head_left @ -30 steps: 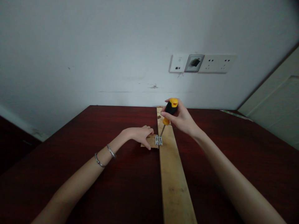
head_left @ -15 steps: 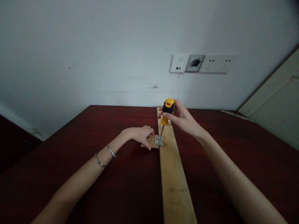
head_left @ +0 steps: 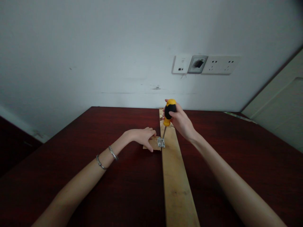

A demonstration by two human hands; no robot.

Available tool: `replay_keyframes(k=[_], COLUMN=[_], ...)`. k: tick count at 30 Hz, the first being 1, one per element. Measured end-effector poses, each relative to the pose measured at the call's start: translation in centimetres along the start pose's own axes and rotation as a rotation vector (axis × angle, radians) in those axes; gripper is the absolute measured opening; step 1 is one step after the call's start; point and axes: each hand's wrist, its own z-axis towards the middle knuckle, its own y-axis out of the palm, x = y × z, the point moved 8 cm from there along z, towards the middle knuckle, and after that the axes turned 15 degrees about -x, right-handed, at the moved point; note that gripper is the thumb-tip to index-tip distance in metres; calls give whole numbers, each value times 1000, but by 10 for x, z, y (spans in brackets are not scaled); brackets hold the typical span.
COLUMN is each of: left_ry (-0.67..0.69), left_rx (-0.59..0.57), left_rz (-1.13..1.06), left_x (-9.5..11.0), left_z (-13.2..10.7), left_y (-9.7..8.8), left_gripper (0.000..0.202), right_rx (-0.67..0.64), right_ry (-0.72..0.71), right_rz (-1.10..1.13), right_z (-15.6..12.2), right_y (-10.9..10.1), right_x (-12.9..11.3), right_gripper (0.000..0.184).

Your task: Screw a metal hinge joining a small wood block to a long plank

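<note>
A screwdriver [head_left: 170, 110] with a yellow and black handle is in my right hand [head_left: 183, 122], fingers wrapped round its grip. Its shaft slants down to the right leaf of a small metal hinge [head_left: 161, 142], where the tip meets it. That leaf lies on a long wooden plank [head_left: 176, 176]; the other leaf lies on a small wooden board [head_left: 151, 144] butted against the plank's left side. My left hand [head_left: 143, 138] grips the small board, thumb along its near edge and the other fingers at its far edge. The far fingertips are partly hidden.
Plank and board rest on a dark red wooden table [head_left: 106, 189] that meets a white wall [head_left: 118, 56]. Sockets and switches [head_left: 205, 64] sit on the wall above. A thin flat strip [head_left: 240, 116] lies at the table's back right, near a pale door [head_left: 281, 110].
My right hand has turned and shifted its grip on the screwdriver handle, the wrist moving left. The handle tilts slightly differently. My left hand, hinge and wood stay put.
</note>
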Motion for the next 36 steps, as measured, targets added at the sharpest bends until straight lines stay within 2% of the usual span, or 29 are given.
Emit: replay_keyframes(k=[3, 7, 12, 17, 22, 29, 32, 36], left_ry=[0, -7, -13, -19, -12, -13, -9, -9], left_rx=[-7, -14, -8, -8, -16, -16, -10, -16], left_rz=[9, 5, 6, -6, 7, -19, -16, -7], left_x=[1, 1, 1, 0, 0, 1, 1, -1], left_z=[0, -1, -2, -1, 0, -1, -1, 0], left_y=[0, 0, -1, 0, 1, 0, 0, 1], left_gripper=[69, 69, 65, 63, 65, 64, 61, 62], right_rx=[57, 76, 57, -43, -26, 43, 18, -47], right_ry=[-38, -81, -32, -8, -19, -62, -50, -2], right_rz=[-73, -117, -168, -9, -17, -130, -146, -72], right_z=[-1, -3, -4, 0, -1, -4, -3, -1], right_y=[0, 3, 2, 1, 2, 2, 2, 2], right_x=[-11, -21, -15, -3, -12, -24, -21, -11], right_gripper=[29, 38, 37, 42, 25, 42, 41, 49])
